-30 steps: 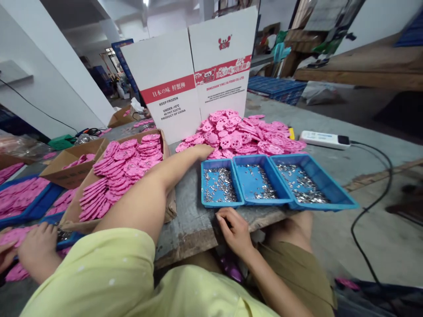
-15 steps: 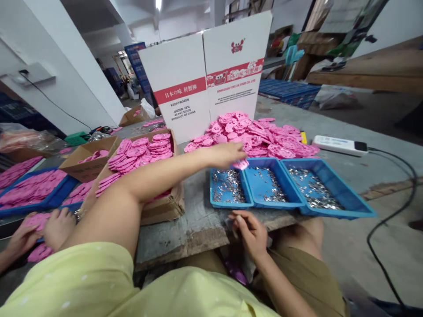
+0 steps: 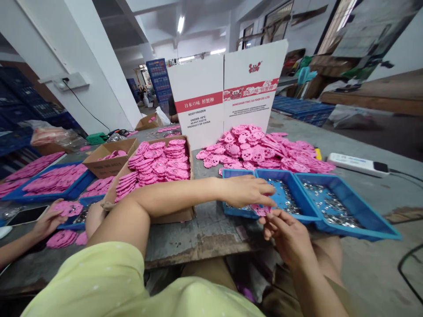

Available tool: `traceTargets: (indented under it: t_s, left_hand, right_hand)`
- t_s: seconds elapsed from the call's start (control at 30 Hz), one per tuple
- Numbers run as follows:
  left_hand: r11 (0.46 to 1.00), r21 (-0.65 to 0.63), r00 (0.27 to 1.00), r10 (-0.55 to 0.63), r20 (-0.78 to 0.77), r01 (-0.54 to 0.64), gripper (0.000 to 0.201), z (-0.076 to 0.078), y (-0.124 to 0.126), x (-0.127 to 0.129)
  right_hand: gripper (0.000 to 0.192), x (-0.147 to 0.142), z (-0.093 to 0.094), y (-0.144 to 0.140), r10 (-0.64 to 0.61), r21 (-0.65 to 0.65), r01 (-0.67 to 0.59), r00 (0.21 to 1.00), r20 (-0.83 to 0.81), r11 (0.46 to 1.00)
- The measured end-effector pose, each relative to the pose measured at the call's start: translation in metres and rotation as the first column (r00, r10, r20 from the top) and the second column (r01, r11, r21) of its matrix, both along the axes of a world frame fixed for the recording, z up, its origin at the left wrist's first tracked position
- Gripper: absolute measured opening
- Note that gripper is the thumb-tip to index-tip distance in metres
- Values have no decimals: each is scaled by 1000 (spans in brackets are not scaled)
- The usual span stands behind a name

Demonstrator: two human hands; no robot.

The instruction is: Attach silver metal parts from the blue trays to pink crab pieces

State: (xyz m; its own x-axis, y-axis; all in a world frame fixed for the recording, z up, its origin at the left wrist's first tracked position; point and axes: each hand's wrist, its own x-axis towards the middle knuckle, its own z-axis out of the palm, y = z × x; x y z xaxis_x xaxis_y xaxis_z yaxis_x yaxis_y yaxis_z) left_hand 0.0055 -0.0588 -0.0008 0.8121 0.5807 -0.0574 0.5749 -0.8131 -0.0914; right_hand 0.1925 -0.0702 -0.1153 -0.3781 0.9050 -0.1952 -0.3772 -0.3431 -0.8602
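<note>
My left hand [image 3: 247,190] reaches over the left blue tray [image 3: 228,173], its fingers bent around a flat pink cut-out piece [image 3: 260,210]. Thumb and forefinger of my right hand [image 3: 292,237] are pinched at that piece's near right edge, just in front of the trays. Small shiny metal parts [image 3: 343,218] lie scattered in the middle tray [image 3: 279,172] and the right tray [image 3: 380,230]; my left hand hides much of the left one. Behind the trays is a heap of similar pink pieces [image 3: 264,147].
A cardboard box [image 3: 190,158] of stacked pink pieces stands left of the trays. A white printed carton [image 3: 198,79] rises behind the heap. A white power strip [image 3: 357,164] lies at right. At far left, a co-worker's hand [image 3: 49,220] holds a pink piece near a phone [image 3: 28,215].
My left hand has come from the heap's near edge toward me with a pink piece. My right hand has risen from the table edge to meet it. The view has tilted up slightly.
</note>
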Motion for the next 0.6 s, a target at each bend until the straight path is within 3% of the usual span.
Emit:
traceTargets:
  t_s: [0.07,0.13,0.17,0.23,0.27,0.33,0.4,0.43,0.5,0.6]
  left_hand:
    - [997,-33,987,80,140,-76,54,-5,4,-4]
    - [970,-106,889,244,387,-220,64,-11,9,-7]
    - [939,-183,786,343,515,-290,71,-15,12,-8]
    - [834,-428,500,551,668,-347,92,-20,17,-9]
    - [760,-567,351,650,674,-319,98,-22,19,-9]
    - [595,-787,131,804,580,-165,83,-25,20,-9]
    - [455,-891,-2,891,455,6,45,-25,20,-8]
    - [409,-910,-55,912,406,69,29,-24,20,-8]
    - [365,-920,-176,924,339,143,15,-19,21,-9]
    - [402,-897,-365,875,317,185,18,-11,22,-11]
  right_hand:
    - [47,-3,3,6,-49,-7,49,999,1,999]
    - [44,-5,8,13,-117,-13,116,993,-21,993]
    - [42,-7,12,16,-149,-14,149,988,-34,989]
    - [39,-12,20,21,-201,-6,201,978,-55,979]
    - [38,-15,25,22,-219,2,219,974,-63,976]
    - [38,-25,32,23,-222,26,224,973,-67,974]
    - [41,-36,35,25,-185,70,188,982,-45,980]
    - [42,-41,34,28,-149,103,150,989,-20,983]
    - [45,-48,29,38,-44,204,29,997,70,978]
    - [40,-56,18,63,96,369,-237,927,362,899]
